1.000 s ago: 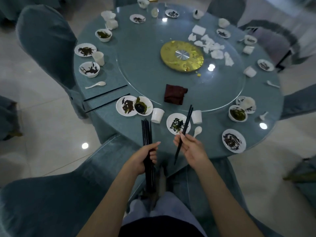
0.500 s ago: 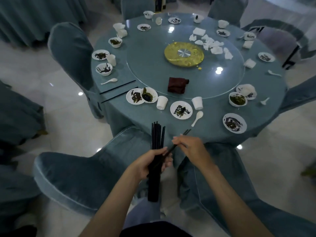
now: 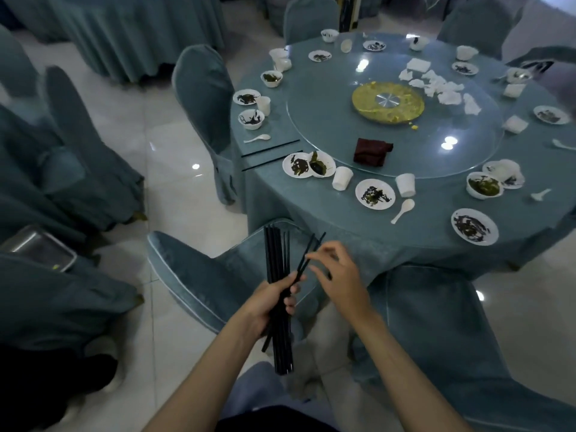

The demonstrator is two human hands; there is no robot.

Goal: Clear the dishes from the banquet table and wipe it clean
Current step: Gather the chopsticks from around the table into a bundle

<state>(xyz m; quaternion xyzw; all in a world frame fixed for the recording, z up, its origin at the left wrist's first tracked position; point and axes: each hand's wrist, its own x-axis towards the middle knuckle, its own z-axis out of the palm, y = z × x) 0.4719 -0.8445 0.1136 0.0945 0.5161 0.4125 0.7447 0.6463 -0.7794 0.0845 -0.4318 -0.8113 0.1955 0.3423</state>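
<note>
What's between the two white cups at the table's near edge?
A white plate with dark food scraps lies between the left cup and the right cup, in the head view.

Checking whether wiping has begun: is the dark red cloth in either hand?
No: the dark red cloth lies on the glass turntable, while the left hand and right hand hold black chopsticks.
</note>
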